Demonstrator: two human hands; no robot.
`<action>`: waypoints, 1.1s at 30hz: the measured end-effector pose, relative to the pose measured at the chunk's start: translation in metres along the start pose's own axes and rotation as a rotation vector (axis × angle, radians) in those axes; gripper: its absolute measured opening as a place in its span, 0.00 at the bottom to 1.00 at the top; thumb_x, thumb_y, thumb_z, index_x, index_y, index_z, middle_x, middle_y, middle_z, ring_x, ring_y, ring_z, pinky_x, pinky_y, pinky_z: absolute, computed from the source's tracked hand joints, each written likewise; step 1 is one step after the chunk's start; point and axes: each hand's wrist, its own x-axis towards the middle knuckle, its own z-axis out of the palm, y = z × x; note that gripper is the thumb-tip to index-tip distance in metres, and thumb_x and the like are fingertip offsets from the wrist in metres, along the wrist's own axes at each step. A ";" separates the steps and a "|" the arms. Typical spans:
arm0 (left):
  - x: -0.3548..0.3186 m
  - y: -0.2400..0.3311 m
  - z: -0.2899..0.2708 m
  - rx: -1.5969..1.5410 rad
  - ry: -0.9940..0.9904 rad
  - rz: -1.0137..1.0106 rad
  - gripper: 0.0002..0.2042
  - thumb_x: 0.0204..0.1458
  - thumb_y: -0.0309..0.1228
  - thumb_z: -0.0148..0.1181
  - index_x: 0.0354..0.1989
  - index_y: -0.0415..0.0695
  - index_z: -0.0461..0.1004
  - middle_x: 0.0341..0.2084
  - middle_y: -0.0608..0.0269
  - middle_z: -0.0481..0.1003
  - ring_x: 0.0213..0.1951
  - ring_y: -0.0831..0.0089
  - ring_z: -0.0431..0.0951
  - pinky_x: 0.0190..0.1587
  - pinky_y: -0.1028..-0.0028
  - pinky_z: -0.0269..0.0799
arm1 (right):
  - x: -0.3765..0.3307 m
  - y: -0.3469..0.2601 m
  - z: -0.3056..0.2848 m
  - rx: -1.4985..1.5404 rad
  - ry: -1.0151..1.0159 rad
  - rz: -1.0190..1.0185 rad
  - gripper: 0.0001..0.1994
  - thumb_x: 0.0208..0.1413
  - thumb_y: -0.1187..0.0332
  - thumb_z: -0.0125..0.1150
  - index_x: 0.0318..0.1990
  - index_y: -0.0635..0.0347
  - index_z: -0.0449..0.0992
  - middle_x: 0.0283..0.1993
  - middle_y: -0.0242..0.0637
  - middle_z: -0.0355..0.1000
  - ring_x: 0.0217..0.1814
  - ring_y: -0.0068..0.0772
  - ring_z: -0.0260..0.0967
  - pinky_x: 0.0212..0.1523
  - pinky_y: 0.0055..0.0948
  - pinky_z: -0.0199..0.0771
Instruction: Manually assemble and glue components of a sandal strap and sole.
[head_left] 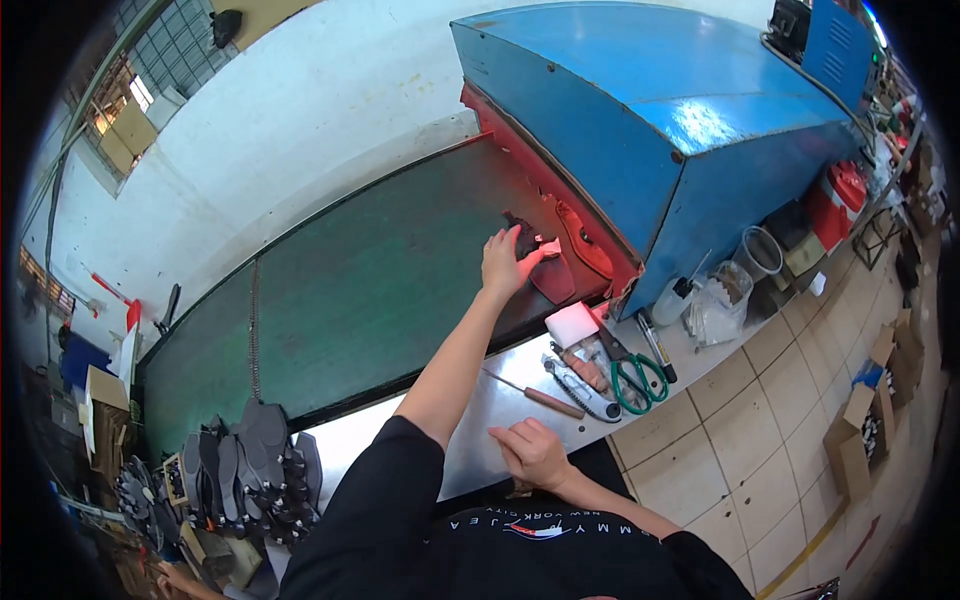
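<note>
left hand is bracketing a dark piece at the green belt's right, by the blue machine, grip unclear; right hand is resting near, loosely clenched, presumably since one hand suffices.

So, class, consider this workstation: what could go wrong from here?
The left hand is near the red-lit mouth of the blue machine; if it is hot, fingers might get burned.

The thin-shafted tool lies near the right hand, which might brush its tip.

The scissors lie close to the ledge's edge and could be knocked off.
</note>
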 end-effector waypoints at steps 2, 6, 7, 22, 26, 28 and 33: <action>0.006 -0.004 0.015 0.119 -0.034 -0.044 0.26 0.45 0.48 0.65 0.51 0.48 0.75 0.53 0.43 0.70 0.59 0.48 0.65 0.59 0.58 0.62 | 0.000 0.000 0.000 0.009 -0.014 0.018 0.12 0.42 0.77 0.61 0.38 0.58 0.77 0.24 0.34 0.64 0.26 0.36 0.64 0.27 0.32 0.66; 0.007 -0.017 0.019 -0.018 0.034 -0.047 0.18 0.45 0.46 0.65 0.37 0.46 0.81 0.49 0.44 0.73 0.52 0.47 0.71 0.52 0.58 0.67 | 0.001 0.000 -0.001 0.038 -0.010 0.026 0.13 0.42 0.77 0.61 0.38 0.58 0.77 0.25 0.34 0.65 0.27 0.36 0.64 0.27 0.32 0.67; 0.003 -0.001 0.021 -0.027 0.013 -0.036 0.18 0.45 0.46 0.65 0.37 0.46 0.81 0.49 0.44 0.73 0.52 0.47 0.71 0.52 0.58 0.67 | 0.000 0.005 -0.002 0.028 0.002 0.045 0.13 0.42 0.77 0.61 0.38 0.58 0.77 0.25 0.34 0.65 0.27 0.36 0.64 0.27 0.32 0.67; -0.003 0.053 0.024 -0.251 0.028 0.049 0.12 0.38 0.43 0.71 0.26 0.50 0.83 0.24 0.53 0.78 0.33 0.55 0.78 0.41 0.62 0.73 | -0.018 0.014 0.008 -0.055 0.057 0.042 0.12 0.44 0.73 0.60 0.40 0.57 0.77 0.25 0.34 0.66 0.29 0.37 0.66 0.29 0.33 0.69; -0.006 0.026 -0.037 -0.496 0.033 -0.156 0.11 0.41 0.26 0.70 0.33 0.35 0.81 0.28 0.58 0.80 0.30 0.73 0.78 0.38 0.74 0.74 | -0.020 0.011 0.015 -0.048 0.107 0.076 0.12 0.45 0.71 0.60 0.40 0.57 0.77 0.26 0.34 0.67 0.32 0.37 0.67 0.33 0.35 0.70; -0.013 -0.012 -0.078 -0.576 0.057 -0.290 0.14 0.42 0.24 0.69 0.39 0.35 0.79 0.33 0.59 0.78 0.34 0.73 0.77 0.39 0.75 0.73 | -0.014 0.007 0.010 0.058 0.054 0.002 0.09 0.48 0.70 0.59 0.37 0.56 0.78 0.27 0.34 0.69 0.37 0.38 0.68 0.37 0.36 0.71; -0.079 -0.046 -0.179 -1.061 -0.106 -0.417 0.08 0.53 0.25 0.61 0.40 0.39 0.73 0.39 0.63 0.73 0.42 0.74 0.73 0.47 0.76 0.67 | 0.000 -0.002 -0.020 0.541 0.017 0.564 0.09 0.57 0.65 0.56 0.37 0.55 0.81 0.26 0.34 0.73 0.33 0.25 0.71 0.34 0.28 0.70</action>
